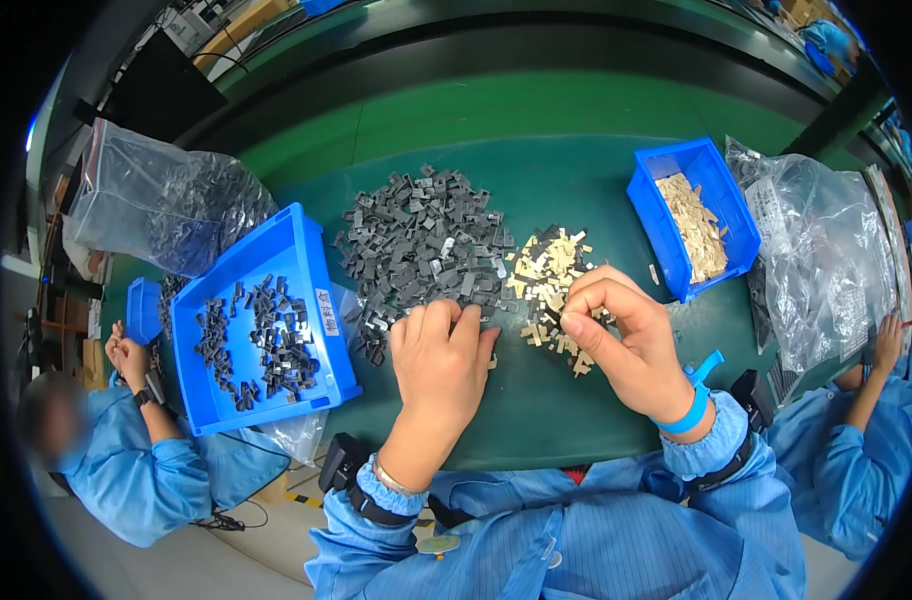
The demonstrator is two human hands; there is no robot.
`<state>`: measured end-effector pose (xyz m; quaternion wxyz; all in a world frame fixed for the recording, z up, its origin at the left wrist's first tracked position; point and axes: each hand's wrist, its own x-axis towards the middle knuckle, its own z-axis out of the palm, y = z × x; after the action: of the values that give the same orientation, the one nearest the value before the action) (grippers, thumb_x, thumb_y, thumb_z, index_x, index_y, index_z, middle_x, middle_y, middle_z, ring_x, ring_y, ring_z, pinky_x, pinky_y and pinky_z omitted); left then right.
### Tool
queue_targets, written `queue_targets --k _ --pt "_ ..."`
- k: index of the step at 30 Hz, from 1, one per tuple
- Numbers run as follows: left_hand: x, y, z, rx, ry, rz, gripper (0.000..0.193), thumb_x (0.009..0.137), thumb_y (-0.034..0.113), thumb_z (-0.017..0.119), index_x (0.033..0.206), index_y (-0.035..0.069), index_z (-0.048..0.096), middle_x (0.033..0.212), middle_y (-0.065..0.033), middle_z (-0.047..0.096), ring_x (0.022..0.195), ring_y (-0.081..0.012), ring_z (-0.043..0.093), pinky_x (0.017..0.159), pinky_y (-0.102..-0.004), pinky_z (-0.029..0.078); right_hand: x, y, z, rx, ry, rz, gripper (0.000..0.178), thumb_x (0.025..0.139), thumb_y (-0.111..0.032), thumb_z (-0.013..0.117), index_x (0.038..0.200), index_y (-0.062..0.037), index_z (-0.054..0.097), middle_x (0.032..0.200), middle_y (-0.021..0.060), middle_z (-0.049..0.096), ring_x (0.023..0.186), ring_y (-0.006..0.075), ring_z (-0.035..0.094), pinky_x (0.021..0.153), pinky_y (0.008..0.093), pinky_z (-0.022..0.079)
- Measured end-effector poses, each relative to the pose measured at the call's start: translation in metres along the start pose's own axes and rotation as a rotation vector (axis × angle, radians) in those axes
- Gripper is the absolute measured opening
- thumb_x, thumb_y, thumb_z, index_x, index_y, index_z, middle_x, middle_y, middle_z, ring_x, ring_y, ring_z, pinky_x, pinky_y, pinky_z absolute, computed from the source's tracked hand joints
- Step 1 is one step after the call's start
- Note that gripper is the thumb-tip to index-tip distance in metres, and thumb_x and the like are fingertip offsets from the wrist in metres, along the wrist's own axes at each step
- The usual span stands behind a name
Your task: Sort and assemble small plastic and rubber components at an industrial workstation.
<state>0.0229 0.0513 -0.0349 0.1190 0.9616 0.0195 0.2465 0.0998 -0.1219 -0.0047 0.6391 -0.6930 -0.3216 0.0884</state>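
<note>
A heap of small dark grey plastic clips [421, 240] lies in the middle of the green table. At its near edge rests my left hand [438, 365], fingers curled down; anything under the fingertips is hidden. Right of the heap, small flat beige pieces [548, 268] lie loosely scattered, with some dark bits among them. Just over their near right side is my right hand [628, 345], thumb and forefinger pinched together. Whatever that pinch holds is too small or hidden to make out. A blue band circles my right wrist.
On the left, a blue tray [340, 392] holds dark clips, beside a clear bag [126, 190] of more. At the right stand a blue bin [666, 262] with beige pieces and another plastic bag [826, 250]. Co-workers sit on the left [146, 450] and right [866, 470].
</note>
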Motion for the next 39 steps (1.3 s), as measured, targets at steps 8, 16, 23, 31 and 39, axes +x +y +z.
queue_targets --k 8,16,23,31,39 --pt "-0.002 0.000 0.009 0.114 0.023 0.023 0.023 0.065 0.011 0.069 0.085 0.004 0.062 0.077 -0.0057 0.053 0.072 -0.0220 0.051 0.064 -0.0344 0.036 0.000 0.000 0.002 -0.042 -0.032 -0.024 0.008 0.081 -0.006 0.058 0.079 0.0021 0.056 0.078 0.0076 0.052 0.069 0.0144 0.050 0.062 0.0257 0.041" --pt "-0.013 -0.005 0.001 0.043 0.052 -0.017 0.034 0.061 0.005 0.067 0.095 0.003 0.060 0.084 -0.0090 0.057 0.076 -0.0238 0.054 0.070 -0.0347 0.040 0.000 0.001 0.002 -0.050 -0.021 -0.020 0.009 0.081 -0.006 0.058 0.078 0.0019 0.056 0.079 0.0074 0.053 0.070 0.0146 0.050 0.063 0.0259 0.041" --pt "-0.011 0.022 -0.050 -1.281 -0.078 -0.298 0.067 0.066 -0.011 0.064 0.127 -0.001 0.038 0.095 -0.0107 0.057 0.093 -0.0181 0.056 0.084 -0.0327 0.045 -0.007 -0.013 0.014 0.082 -0.058 -0.228 0.026 0.071 -0.004 0.067 0.095 -0.0003 0.058 0.086 0.0090 0.059 0.077 0.0206 0.056 0.068 0.0300 0.045" --pt "-0.024 0.020 -0.048 -2.041 -0.399 -0.522 0.055 0.076 -0.010 0.057 0.127 -0.003 0.037 0.109 -0.0160 0.055 0.104 -0.0232 0.054 0.089 -0.0333 0.045 -0.013 -0.019 0.017 -0.047 -0.124 -0.491 0.038 0.065 -0.002 0.074 0.098 -0.0016 0.056 0.079 0.0092 0.062 0.074 0.0235 0.057 0.061 0.0342 0.045" --pt "-0.034 0.037 -0.050 -2.088 -0.458 -0.767 0.022 0.084 0.008 0.056 0.100 -0.007 0.058 0.103 -0.0195 0.059 0.097 -0.0280 0.057 0.085 -0.0438 0.045 -0.016 -0.018 0.017 -0.167 -0.119 -0.623 0.035 0.066 0.001 0.072 0.097 -0.0034 0.055 0.081 0.0101 0.064 0.068 0.0227 0.057 0.058 0.0344 0.044"
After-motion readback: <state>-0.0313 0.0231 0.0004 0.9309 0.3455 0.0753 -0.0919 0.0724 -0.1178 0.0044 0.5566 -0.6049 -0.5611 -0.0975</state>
